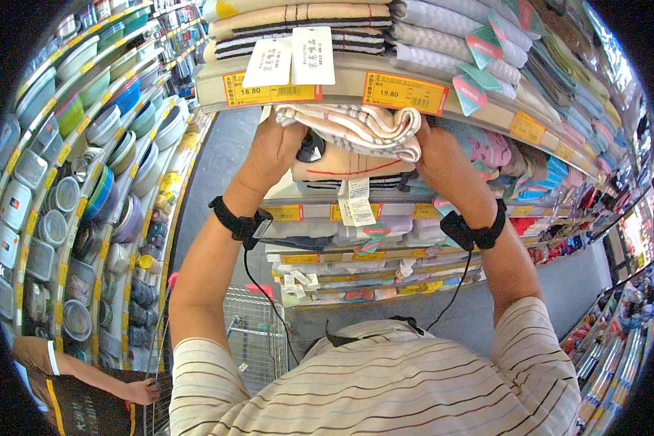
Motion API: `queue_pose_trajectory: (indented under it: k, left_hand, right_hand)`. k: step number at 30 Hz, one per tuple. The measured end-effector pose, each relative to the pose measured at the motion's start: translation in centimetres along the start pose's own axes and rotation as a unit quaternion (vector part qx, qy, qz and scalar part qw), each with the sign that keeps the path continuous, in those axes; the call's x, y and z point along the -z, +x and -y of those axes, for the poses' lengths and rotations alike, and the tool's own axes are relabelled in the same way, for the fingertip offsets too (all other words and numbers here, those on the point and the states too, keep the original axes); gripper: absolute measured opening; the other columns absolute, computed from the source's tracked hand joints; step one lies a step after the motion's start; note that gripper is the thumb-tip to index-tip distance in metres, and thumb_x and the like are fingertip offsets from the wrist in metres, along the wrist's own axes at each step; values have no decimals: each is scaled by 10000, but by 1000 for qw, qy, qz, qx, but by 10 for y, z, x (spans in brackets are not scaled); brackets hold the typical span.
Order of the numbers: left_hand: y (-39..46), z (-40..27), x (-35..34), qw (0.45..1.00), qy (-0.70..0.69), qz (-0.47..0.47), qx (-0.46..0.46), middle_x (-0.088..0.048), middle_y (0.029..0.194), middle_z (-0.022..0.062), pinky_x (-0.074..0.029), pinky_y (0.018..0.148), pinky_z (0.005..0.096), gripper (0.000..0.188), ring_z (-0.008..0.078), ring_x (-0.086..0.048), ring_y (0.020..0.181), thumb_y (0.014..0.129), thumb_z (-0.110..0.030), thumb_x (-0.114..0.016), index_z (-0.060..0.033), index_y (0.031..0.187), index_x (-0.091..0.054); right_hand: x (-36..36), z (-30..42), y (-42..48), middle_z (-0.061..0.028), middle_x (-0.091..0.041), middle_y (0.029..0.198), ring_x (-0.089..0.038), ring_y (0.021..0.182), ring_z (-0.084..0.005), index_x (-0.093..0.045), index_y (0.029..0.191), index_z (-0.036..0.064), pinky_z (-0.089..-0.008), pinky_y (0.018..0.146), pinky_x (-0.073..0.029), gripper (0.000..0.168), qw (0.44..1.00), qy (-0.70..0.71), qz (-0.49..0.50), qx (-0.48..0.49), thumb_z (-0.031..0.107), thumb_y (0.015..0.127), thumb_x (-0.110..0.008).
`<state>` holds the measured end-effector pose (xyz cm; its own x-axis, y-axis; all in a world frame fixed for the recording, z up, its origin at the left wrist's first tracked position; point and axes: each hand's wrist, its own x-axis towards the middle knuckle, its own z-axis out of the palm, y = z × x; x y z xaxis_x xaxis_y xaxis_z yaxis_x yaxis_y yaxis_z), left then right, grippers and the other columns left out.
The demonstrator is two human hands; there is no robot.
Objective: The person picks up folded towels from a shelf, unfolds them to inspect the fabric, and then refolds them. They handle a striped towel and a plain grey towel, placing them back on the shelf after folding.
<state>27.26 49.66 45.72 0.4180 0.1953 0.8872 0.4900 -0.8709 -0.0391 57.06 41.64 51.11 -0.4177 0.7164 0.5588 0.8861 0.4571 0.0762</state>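
A folded plaid towel (359,128), cream with pink and grey lines, lies between my hands just under a shelf edge. My left hand (278,144) grips its left end, and my right hand (436,144) holds the rolled right end; some fingers are hidden behind the cloth. Beneath it lies a tan towel (354,161) with a red line. A white tag (358,201) hangs from the stack below. Above, striped towels (305,32) with white hang tags (312,57) sit beside grey towels (441,43) with green and pink tags.
Shelves of plastic basins (125,95) and food containers (68,193) line the left. A wire shopping cart (253,327) stands at lower left, near another person's hand (141,391). The towel shelf's front edge (343,98) juts out above my hands. More shelving curves away at the right.
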Motion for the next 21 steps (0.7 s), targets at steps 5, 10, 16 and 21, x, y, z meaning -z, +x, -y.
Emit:
queue_pose_trajectory:
  k: [5, 10, 16, 21]
  left_hand:
    - [35, 9, 1, 979, -82, 9, 189, -611, 1119, 213, -457, 930, 410, 304, 371, -608, 1015, 959, -168, -501, -9, 1211, -560]
    - [49, 29, 17, 943, 1, 207, 262, -460, 1423, 201, -327, 1104, 425, 476, 370, -428, 1312, 991, -323, -445, -48, 1380, -451]
    - [29, 117, -20, 850, 512, -38, -119, -503, 1426, 121, -316, 1131, 463, 713, 294, -464, 1317, 827, -477, -676, -95, 1401, -492]
    - [36, 98, -22, 955, 288, -35, -65, -550, 1346, 148, -364, 1084, 448, 498, 335, -513, 1244, 876, -283, -626, -85, 1325, -541]
  right_hand:
    - [12, 0, 20, -314, -608, 1006, -592, 955, -459, -515, 1191, -38, -501, 807, -494, 356, 999, 18, 33, -30, 163, 897, -514]
    - [3, -29, 22, -251, -632, 1104, -627, 1015, -374, -566, 1244, 39, -426, 848, -520, 343, 980, -130, 149, 7, 153, 938, -461]
    - [-5, -32, 36, -210, -630, 1174, -608, 1095, -340, -567, 1251, 38, -407, 929, -494, 350, 992, -99, 76, 28, 190, 956, -455]
    - [-21, -48, 28, -199, -626, 1190, -592, 1118, -340, -583, 1233, 45, -409, 972, -463, 340, 994, -59, -67, 55, 209, 963, -458]
